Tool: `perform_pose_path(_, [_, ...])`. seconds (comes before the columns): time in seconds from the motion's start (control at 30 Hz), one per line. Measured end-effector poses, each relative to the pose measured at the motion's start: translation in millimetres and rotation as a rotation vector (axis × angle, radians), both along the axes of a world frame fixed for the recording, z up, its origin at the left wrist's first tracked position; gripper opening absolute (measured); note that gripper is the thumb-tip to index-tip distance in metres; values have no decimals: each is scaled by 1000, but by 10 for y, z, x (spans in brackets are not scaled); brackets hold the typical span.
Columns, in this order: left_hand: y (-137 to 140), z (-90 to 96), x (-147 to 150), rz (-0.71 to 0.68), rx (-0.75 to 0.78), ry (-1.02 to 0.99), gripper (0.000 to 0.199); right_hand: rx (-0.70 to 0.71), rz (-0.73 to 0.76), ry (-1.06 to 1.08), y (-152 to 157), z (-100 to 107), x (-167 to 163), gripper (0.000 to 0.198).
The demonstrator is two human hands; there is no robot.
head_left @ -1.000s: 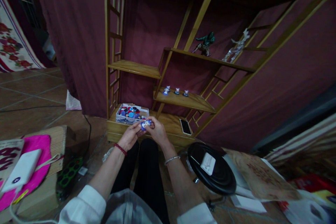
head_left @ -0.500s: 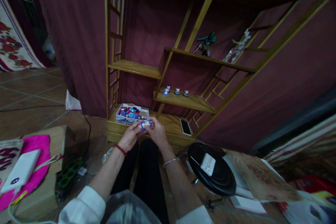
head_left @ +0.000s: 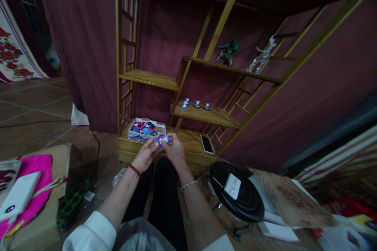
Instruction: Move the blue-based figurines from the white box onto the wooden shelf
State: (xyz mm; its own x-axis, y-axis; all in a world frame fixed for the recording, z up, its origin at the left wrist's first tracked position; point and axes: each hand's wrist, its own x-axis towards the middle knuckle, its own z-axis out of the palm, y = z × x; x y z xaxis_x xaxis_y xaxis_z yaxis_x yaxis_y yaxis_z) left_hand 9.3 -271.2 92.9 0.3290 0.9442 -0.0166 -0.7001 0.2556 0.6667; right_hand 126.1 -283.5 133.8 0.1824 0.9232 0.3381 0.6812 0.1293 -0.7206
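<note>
Between both hands, above my knees, is a small blue-and-white figurine (head_left: pixel 163 140). My left hand (head_left: pixel 146 154) grips its left side, with a red bead bracelet on the wrist. Fingers of my right hand (head_left: pixel 175 150) pinch it from the right; a silver bracelet circles that wrist. Just beyond my hands, a white box (head_left: pixel 138 136) holds several jumbled figurines (head_left: pixel 145 128) with blue, red and black parts. On the shelf (head_left: pixel 206 116) farther back stand several small figurines, one of them a blue-based figurine (head_left: pixel 184 104) at the left.
A wooden display rack (head_left: pixel 149 79) rises ahead. Its upper right shelf bears a green-cloaked figure (head_left: pixel 228 51) and a clear figure (head_left: pixel 262 55). A phone (head_left: pixel 207 144) lies on the bottom board. A black stool (head_left: pixel 250 200) stands right; a white power bank (head_left: pixel 20 195) lies left.
The view has shifted slightly, so the rack sits a little lower and farther left. Both hands still hold the figurine in nearly the same grip.
</note>
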Motion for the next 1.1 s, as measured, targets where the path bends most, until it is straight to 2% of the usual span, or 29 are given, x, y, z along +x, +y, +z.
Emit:
perform_pose_path(0.3, [-22, 31, 31, 1, 24, 37, 42, -41, -59, 4, 23, -32, 8, 19])
perform_pose_path(0.77, [5, -3, 42, -2, -3, 19, 42, 2, 43, 63, 12, -18, 28, 20])
perform_pose_path(1.1, [4, -34, 37, -11, -15, 14, 36, 41, 149, 28, 27, -57, 92, 21])
